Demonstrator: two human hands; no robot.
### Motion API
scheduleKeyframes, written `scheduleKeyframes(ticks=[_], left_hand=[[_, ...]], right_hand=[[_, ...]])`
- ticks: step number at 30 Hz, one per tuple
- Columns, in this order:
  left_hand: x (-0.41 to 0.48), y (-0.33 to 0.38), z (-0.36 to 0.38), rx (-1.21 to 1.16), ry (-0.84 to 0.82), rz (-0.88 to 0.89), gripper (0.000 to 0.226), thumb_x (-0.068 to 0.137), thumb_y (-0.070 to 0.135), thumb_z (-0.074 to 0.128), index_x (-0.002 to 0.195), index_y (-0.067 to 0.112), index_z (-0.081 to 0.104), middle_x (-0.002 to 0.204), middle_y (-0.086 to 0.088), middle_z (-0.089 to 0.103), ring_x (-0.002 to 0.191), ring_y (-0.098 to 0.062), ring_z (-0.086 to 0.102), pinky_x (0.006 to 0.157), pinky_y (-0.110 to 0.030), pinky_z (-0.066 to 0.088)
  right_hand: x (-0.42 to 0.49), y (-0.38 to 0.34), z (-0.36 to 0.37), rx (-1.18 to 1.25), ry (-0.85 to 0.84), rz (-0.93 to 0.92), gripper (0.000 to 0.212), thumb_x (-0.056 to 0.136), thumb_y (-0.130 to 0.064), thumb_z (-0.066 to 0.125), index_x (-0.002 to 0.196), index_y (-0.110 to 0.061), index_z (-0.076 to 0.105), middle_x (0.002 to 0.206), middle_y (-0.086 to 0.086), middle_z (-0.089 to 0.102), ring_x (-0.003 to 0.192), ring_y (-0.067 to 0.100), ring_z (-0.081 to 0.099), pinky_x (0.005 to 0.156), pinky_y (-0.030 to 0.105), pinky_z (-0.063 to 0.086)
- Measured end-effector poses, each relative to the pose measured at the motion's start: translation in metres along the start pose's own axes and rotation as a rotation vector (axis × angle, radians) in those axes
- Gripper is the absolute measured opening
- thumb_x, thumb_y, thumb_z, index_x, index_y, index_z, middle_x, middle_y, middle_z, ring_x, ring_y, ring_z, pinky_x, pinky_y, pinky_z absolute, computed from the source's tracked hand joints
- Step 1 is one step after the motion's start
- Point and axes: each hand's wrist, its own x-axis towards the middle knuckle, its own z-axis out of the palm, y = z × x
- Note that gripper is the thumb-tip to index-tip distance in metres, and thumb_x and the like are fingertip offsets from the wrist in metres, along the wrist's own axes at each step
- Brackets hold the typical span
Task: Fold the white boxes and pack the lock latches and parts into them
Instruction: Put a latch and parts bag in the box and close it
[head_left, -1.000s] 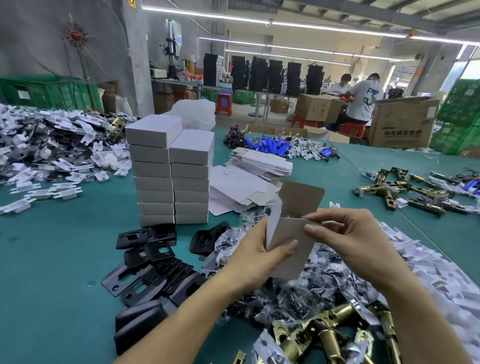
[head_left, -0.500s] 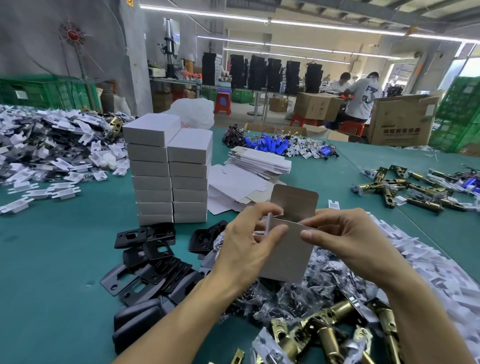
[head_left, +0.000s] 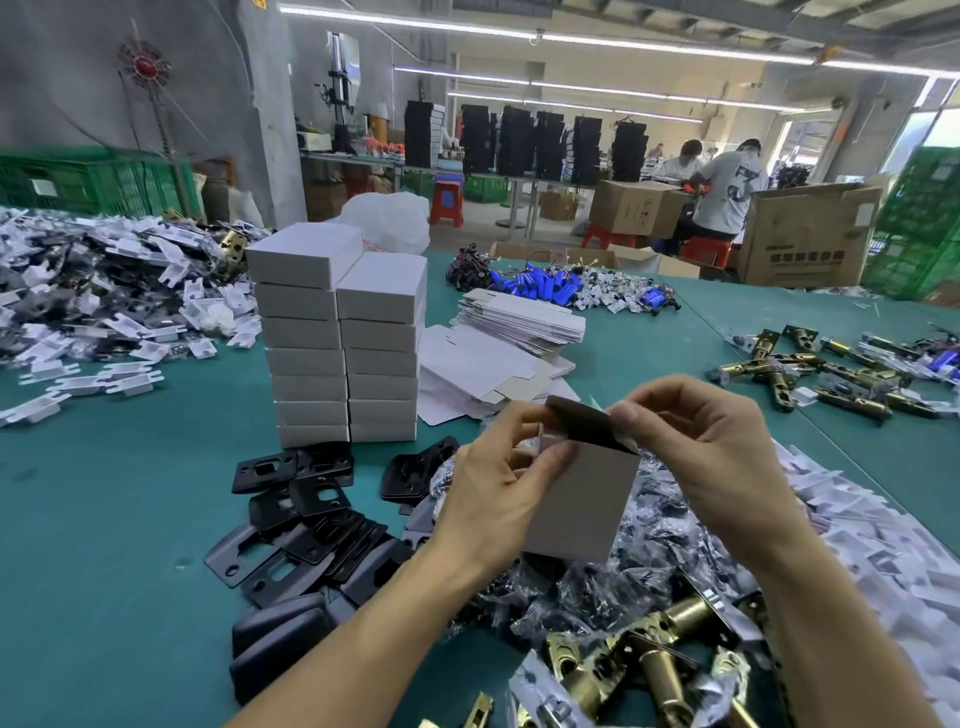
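Note:
I hold a small white box (head_left: 579, 499) upright above the pile of bagged parts (head_left: 613, 587). My left hand (head_left: 498, 493) grips its left side, thumb across the front face. My right hand (head_left: 711, 457) pinches the brown top flap (head_left: 582, 426), which is bent down over the opening. Brass lock latches (head_left: 644, 660) lie right below my hands, and more latches (head_left: 810, 374) lie at the right. Black strike plates (head_left: 306, 519) are spread to the left of my hands. Flat unfolded box blanks (head_left: 514, 322) are stacked behind.
Two stacks of closed white boxes (head_left: 343, 353) stand on the green table (head_left: 114, 519) at centre left. White plastic parts (head_left: 93, 291) are heaped far left and along the right edge (head_left: 893, 551). Blue-wired parts (head_left: 556, 280) lie at the back. People work at cartons beyond.
The top flap stood upright before; now my right hand has bent it down over the box opening. My left hand shifted from tucking the side flap to gripping the box's side.

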Motion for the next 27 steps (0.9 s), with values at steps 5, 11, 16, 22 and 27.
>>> scheduleKeyframes(ticks=[5,11,16,22,27], left_hand=[[0.001,0.001,0.001,-0.069,0.015,-0.027,0.013,0.090,0.041,0.067,0.101,0.038,0.061,0.110,0.007,0.072,0.097,-0.010,0.071,0.085,-0.046,0.060],[0.000,0.005,0.003,-0.080,0.017,-0.014,0.021,0.084,0.044,0.070,0.096,0.039,0.053,0.102,-0.003,0.071,0.086,-0.012,0.072,0.080,-0.042,0.061],[0.000,0.005,0.003,-0.098,0.102,0.004,0.029,0.082,0.053,0.070,0.106,0.047,0.055,0.099,0.001,0.076,0.089,-0.009,0.074,0.078,-0.029,0.060],[-0.001,0.007,0.004,-0.090,0.136,0.058,0.017,0.089,0.045,0.064,0.103,0.035,0.068,0.098,0.001,0.075,0.090,-0.014,0.073,0.077,-0.046,0.061],[-0.001,0.009,0.004,-0.050,0.122,0.060,0.018,0.092,0.046,0.066,0.101,0.030,0.068,0.099,0.008,0.073,0.092,-0.010,0.071,0.077,-0.040,0.062]], right_hand=[[-0.002,-0.001,-0.004,-0.051,-0.044,0.028,0.020,0.069,-0.030,0.075,0.087,-0.023,0.076,0.085,-0.005,0.077,0.081,0.006,0.072,0.073,0.015,0.053],[-0.002,-0.002,-0.002,-0.168,-0.051,0.025,0.017,0.076,-0.010,0.079,0.087,-0.022,0.077,0.083,-0.004,0.077,0.082,0.007,0.073,0.073,0.018,0.056],[-0.002,-0.006,-0.002,-0.200,-0.096,0.003,0.014,0.077,-0.008,0.080,0.086,-0.018,0.078,0.082,-0.006,0.077,0.081,0.007,0.073,0.074,0.020,0.057],[-0.004,-0.009,-0.003,-0.227,-0.121,0.004,0.019,0.082,-0.002,0.075,0.088,-0.020,0.078,0.094,-0.004,0.074,0.093,0.002,0.068,0.081,0.014,0.054],[-0.003,-0.010,-0.010,-0.320,-0.186,0.021,0.026,0.083,-0.008,0.074,0.089,-0.033,0.076,0.094,-0.010,0.062,0.091,0.001,0.062,0.077,0.014,0.050]])
